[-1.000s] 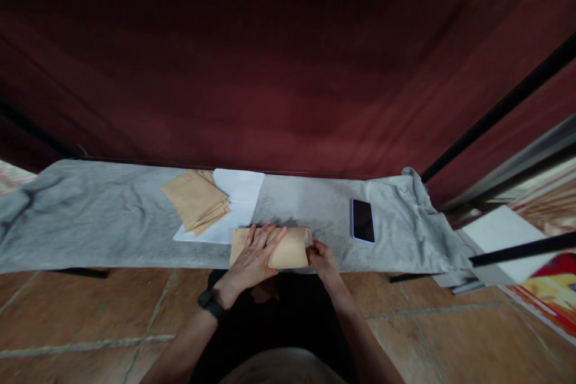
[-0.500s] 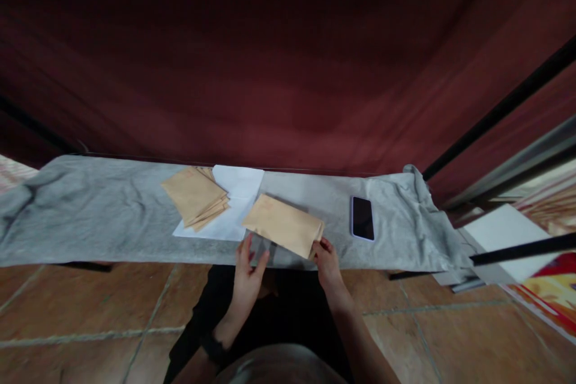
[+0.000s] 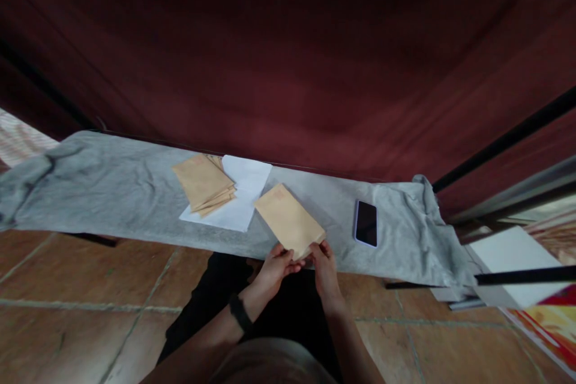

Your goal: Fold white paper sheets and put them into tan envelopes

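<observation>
A brown paper envelope point(image 3: 290, 216) is held at its near end by both hands, tilted with its far end pointing up and left. My left hand point(image 3: 275, 267) pinches the near left corner, thumb on top. At the near right corner, my right hand point(image 3: 323, 261) grips the same envelope; its fingertips beneath are hidden. To the left, several more brown envelopes point(image 3: 202, 180) lie fanned in a pile over white paper sheets point(image 3: 247, 177).
A phone point(image 3: 366, 223) with a pale purple case lies on the grey cloth point(image 3: 126, 186) to the right. Behind the narrow covered table hangs a dark red curtain point(image 3: 288, 72). Black metal bars point(image 3: 504, 144) and a white box point(image 3: 517, 258) stand at the right.
My left hand has moved right and closed on the envelope's near corner. The envelope has turned to point more away from me. The whole view has tilted slightly.
</observation>
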### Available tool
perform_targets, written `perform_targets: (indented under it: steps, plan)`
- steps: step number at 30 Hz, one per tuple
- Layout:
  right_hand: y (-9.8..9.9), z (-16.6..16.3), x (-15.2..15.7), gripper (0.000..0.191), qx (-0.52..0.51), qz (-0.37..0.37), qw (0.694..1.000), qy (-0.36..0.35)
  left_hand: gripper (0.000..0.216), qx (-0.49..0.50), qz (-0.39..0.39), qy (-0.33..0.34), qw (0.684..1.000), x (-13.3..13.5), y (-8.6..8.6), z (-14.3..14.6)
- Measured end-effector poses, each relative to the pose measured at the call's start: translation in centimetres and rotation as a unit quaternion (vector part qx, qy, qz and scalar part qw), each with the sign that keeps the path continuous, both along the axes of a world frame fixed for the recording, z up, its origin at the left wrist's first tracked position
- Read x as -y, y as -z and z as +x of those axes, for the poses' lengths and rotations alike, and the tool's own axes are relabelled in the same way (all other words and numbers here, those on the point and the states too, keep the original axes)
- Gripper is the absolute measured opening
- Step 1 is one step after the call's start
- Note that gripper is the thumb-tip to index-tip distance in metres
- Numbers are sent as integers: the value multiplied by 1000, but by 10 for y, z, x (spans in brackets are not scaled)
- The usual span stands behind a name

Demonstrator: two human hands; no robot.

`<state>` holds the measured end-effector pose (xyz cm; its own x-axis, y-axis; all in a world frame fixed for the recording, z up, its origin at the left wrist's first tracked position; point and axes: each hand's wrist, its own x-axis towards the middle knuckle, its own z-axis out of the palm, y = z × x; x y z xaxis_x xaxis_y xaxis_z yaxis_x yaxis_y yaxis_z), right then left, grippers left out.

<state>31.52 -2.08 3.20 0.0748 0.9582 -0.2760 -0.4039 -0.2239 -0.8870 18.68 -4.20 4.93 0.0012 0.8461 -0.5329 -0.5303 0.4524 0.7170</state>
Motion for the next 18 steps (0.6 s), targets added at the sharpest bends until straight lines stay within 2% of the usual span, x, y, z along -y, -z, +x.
perform_targets:
  steps: [3, 9, 15, 18]
  plan:
    - [1, 11, -12, 35, 38, 6, 999, 18, 28, -78, 14, 51, 996, -11, -2, -5]
    - [13, 26, -36, 35, 113, -10, 992, 51, 21, -214, 41, 154, 964, -35, 1, -16]
    - [31, 32, -46, 35, 196, -2, 980, 37, 13, -298, 55, 148, 941, -58, 14, -25]
    - [35, 35, -46, 36, 255, 23, 966, 24, 23, -375, 86, 124, 915, -65, 19, -29]
